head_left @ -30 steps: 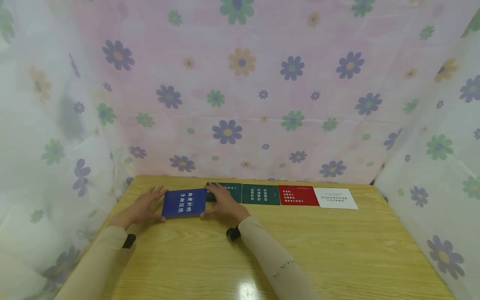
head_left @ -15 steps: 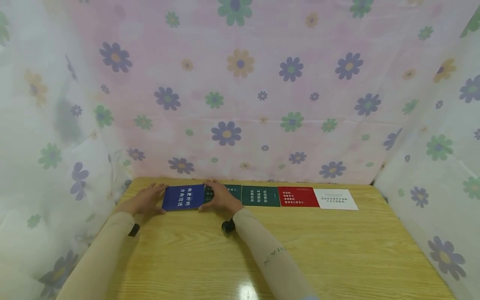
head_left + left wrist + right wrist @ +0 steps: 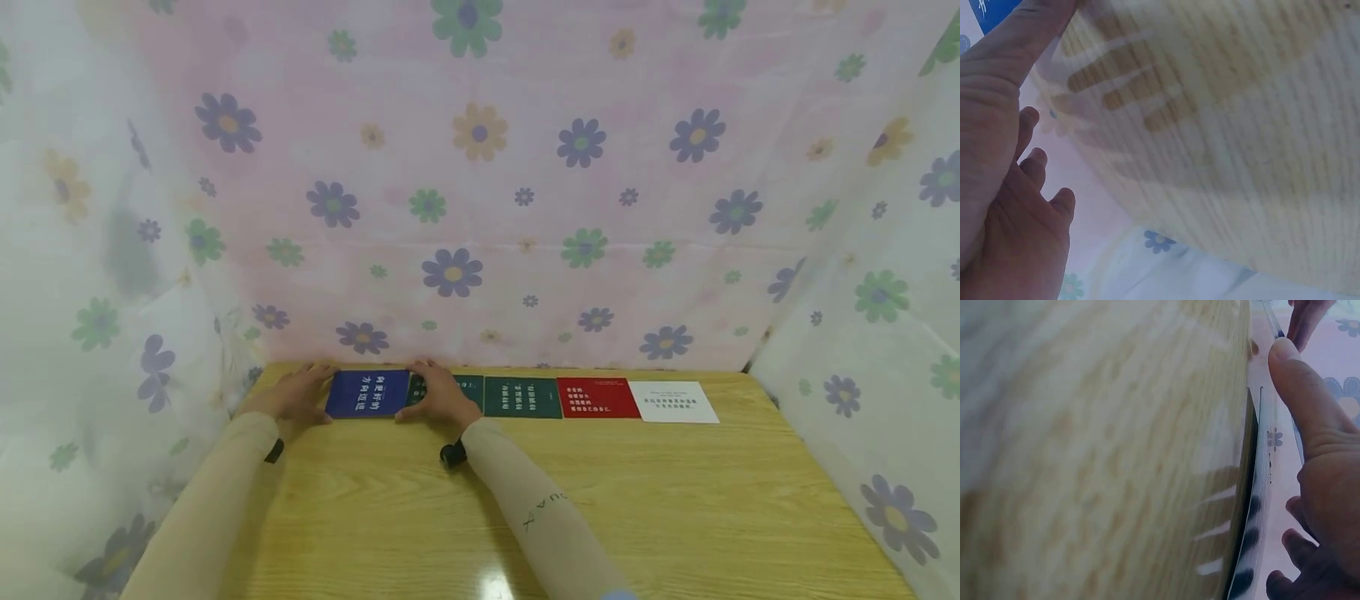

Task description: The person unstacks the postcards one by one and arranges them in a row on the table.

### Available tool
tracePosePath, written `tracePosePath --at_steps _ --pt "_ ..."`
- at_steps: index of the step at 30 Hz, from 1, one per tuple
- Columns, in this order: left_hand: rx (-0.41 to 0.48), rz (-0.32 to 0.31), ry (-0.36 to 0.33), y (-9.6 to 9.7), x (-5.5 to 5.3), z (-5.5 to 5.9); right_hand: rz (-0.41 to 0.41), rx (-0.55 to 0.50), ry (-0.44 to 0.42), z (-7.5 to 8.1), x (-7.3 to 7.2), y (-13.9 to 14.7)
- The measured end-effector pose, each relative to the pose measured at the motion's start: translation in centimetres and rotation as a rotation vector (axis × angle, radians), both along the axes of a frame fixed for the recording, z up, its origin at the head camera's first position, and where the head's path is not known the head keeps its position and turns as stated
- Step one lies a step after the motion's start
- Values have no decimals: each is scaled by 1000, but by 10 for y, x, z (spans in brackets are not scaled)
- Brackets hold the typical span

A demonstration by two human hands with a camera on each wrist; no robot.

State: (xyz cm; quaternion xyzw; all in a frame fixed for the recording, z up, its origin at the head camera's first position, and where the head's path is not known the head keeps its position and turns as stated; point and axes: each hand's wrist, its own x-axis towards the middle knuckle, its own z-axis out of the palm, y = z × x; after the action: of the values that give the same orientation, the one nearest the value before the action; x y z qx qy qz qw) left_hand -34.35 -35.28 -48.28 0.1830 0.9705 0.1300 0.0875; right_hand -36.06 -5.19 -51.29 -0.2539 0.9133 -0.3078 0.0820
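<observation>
A blue card (image 3: 369, 395) with white lettering is at the left end of a row along the table's back edge in the head view. My left hand (image 3: 294, 394) holds its left side, thumb at the near corner and fingers at the far one. My right hand (image 3: 444, 398) holds the right side the same way, passing over a dark green card (image 3: 472, 387) and partly hiding it. In the left wrist view only a blue corner (image 3: 991, 11) of the held card shows beyond the thumb. The right wrist view shows the right thumb (image 3: 1300, 394) against a thin edge.
Rightward in the row lie a second green card (image 3: 521, 398), a red card (image 3: 597, 398) and a white card (image 3: 673, 402). They rest on a wood-grain table (image 3: 675, 500). Flower-patterned sheets (image 3: 480, 200) enclose the back and sides.
Both hands have moved the blue card away from me, toward the back edge, level with the row. The other cards have stayed in place.
</observation>
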Motion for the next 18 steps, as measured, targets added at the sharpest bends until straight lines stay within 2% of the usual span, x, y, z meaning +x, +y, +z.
tracePosePath --at_steps 10,13,18 --pt "-39 33 -55 5 -2 7 2 80 36 -5 -1 -6" --pt "-29 42 -81 6 -1 9 4 121 46 -5 -1 -7" --pt "10 57 -114 11 1 10 11 111 66 -3 1 -3"
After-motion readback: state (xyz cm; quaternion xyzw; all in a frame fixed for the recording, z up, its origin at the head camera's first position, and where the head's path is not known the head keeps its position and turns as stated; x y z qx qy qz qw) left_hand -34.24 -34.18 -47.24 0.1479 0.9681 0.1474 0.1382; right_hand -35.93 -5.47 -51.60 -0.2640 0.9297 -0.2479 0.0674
